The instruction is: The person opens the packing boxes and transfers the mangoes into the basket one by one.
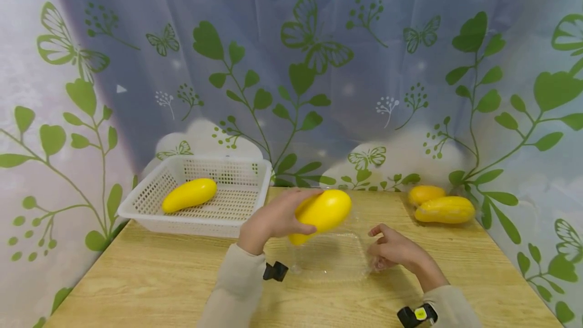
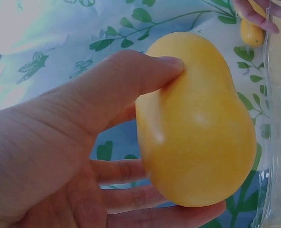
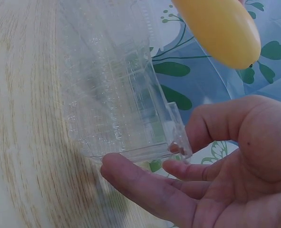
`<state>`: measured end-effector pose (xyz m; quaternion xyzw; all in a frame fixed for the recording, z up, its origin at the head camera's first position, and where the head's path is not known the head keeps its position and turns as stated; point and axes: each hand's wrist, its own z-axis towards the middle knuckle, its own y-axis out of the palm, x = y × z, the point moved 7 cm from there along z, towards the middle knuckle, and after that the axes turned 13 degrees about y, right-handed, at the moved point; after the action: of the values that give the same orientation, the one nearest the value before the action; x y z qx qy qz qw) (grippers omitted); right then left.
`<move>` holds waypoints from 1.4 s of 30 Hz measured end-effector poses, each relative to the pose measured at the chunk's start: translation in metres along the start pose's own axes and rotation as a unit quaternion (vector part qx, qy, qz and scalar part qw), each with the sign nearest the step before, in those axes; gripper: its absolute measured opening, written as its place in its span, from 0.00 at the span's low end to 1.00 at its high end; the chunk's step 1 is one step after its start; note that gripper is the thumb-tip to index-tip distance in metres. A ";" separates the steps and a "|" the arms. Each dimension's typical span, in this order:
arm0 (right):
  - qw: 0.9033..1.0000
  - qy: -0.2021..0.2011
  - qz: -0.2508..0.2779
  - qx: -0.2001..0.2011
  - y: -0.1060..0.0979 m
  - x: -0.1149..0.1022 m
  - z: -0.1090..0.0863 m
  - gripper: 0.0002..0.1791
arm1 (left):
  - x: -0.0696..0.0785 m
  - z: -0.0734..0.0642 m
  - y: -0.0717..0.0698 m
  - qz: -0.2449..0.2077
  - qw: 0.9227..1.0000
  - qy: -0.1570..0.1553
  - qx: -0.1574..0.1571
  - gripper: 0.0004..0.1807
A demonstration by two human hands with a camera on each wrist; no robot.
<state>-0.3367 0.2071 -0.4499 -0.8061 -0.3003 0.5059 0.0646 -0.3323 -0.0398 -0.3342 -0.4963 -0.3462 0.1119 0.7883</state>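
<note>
A smooth yellow fruit [image 1: 325, 211], elongated and slightly waisted, is in my left hand [image 1: 273, 216]. In the left wrist view the thumb presses its near side and the other fingers [image 2: 130, 197] support it from beneath. The fruit is raised over a clear plastic box [image 3: 116, 95] in front of me on the table. My right hand [image 1: 396, 252] pinches the box's corner, with fingers [image 3: 145, 183] on both sides of the rim in the right wrist view. The lower end of the held fruit shows above the box there.
At the back left stands a white perforated basket [image 1: 196, 227] with one yellow fruit [image 1: 190, 195] lying in it. Two more yellow fruits [image 1: 446, 210], seemingly in clear wrapping, lie at the back right. A printed curtain [image 1: 255, 130] hangs behind the wooden table [image 1: 150, 277].
</note>
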 end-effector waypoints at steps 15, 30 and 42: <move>1.000 -0.001 -0.003 -0.003 0.000 -0.001 -0.001 0.32 | -0.014 -0.017 -0.020 0.013 0.998 -0.056 0.032 0.45; 1.000 -0.005 -0.001 -0.008 0.000 0.000 -0.001 0.32 | -0.020 -0.025 -0.030 0.010 0.996 -0.073 0.047 0.45; 1.000 -0.010 -0.010 -0.009 -0.001 0.000 0.000 0.32 | -0.023 -0.028 -0.033 0.000 0.996 -0.072 0.055 0.44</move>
<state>-0.3369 0.2085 -0.4492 -0.7985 -0.3135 0.5105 0.0590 -0.3362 -0.0877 -0.3240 -0.4431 -0.3951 0.1659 0.7874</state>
